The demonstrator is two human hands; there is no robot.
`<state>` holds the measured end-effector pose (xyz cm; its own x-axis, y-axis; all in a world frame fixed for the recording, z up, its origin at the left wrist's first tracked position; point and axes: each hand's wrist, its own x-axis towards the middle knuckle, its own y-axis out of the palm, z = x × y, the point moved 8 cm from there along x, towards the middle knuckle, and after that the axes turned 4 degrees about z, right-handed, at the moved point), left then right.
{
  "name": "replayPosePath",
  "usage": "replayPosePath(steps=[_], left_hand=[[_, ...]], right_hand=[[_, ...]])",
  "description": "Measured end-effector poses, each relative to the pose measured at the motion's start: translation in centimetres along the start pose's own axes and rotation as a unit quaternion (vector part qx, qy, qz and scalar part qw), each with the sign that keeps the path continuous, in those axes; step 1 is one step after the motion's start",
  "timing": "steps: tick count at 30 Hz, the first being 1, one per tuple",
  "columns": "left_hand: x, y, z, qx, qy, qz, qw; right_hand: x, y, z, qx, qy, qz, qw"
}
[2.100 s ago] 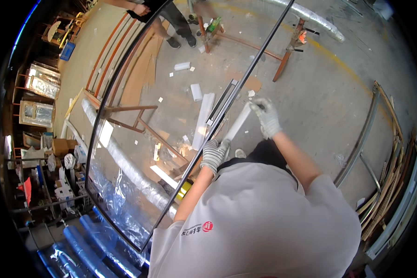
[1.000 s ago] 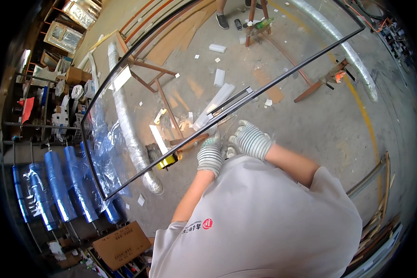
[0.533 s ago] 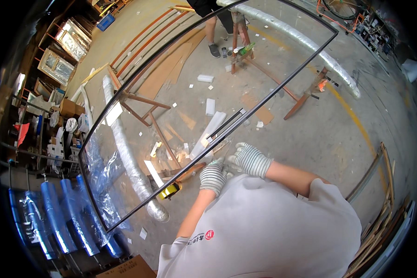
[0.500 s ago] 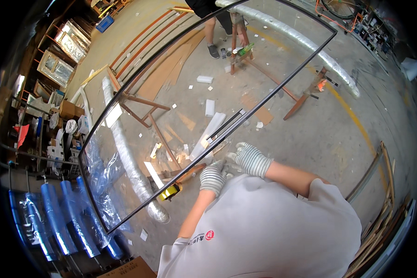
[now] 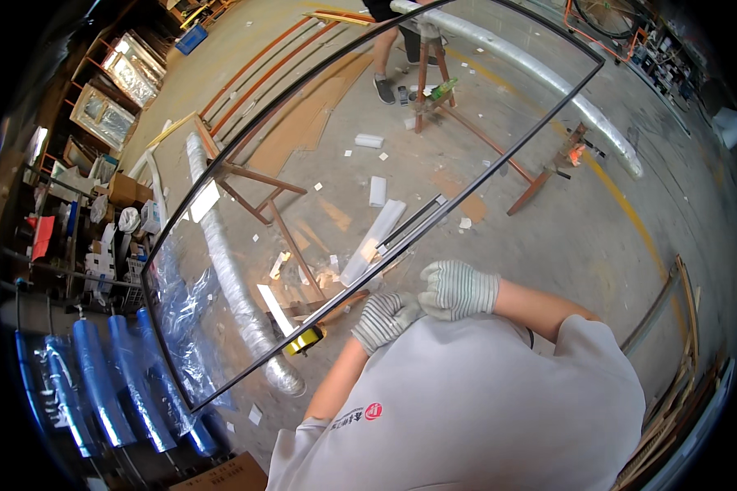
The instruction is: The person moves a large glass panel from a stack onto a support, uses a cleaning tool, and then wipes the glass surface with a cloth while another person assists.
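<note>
Both my hands wear white striped gloves and meet close to my chest. My left hand (image 5: 385, 319) has its fingers curled, with the thumb side toward the other hand. Bent fingers also show on my right hand (image 5: 460, 290), back of the glove up; anything between the hands is hidden. Beyond them lies a large clear pane with a dark edge (image 5: 237, 381), held up on supports. Thin metal strips (image 5: 411, 222) lie along its near edge. A yellow and black tape measure (image 5: 305, 339) sits by that edge, left of my left hand.
Silver-wrapped padding (image 5: 233, 278) tops the left brown stand, and another silver roll (image 5: 540, 69) the far right one. A person's legs (image 5: 382, 65) stand beyond the pane. Blue film rolls (image 5: 102, 380) stand at left; long strips (image 5: 681, 327) lean at right.
My right hand has drawn back toward my chest and turned back-up, its fingers curling in. My left hand stays near it. The view has shifted slightly, and the other person's legs moved a little.
</note>
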<state>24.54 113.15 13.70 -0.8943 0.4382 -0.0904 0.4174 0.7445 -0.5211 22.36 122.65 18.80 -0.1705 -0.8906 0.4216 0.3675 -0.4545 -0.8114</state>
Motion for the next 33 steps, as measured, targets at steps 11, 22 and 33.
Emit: replayPosePath(steps=[11, 22, 33], left_hand=[[-0.8, -1.9, 1.5, -0.36, -0.134, -0.078, 0.92], [-6.1, -13.1, 11.7, 0.375, -0.335, -0.253, 0.827], [2.5, -6.2, 2.6, -0.086, -0.106, -0.246, 0.96]], right_hand=[[3.6, -1.9, -0.5, -0.004, -0.03, 0.004, 1.0], [0.8, -4.2, -8.2, 0.218, 0.218, -0.013, 0.951], [-1.1, -1.2, -8.7, 0.161, 0.279, 0.058, 0.945]])
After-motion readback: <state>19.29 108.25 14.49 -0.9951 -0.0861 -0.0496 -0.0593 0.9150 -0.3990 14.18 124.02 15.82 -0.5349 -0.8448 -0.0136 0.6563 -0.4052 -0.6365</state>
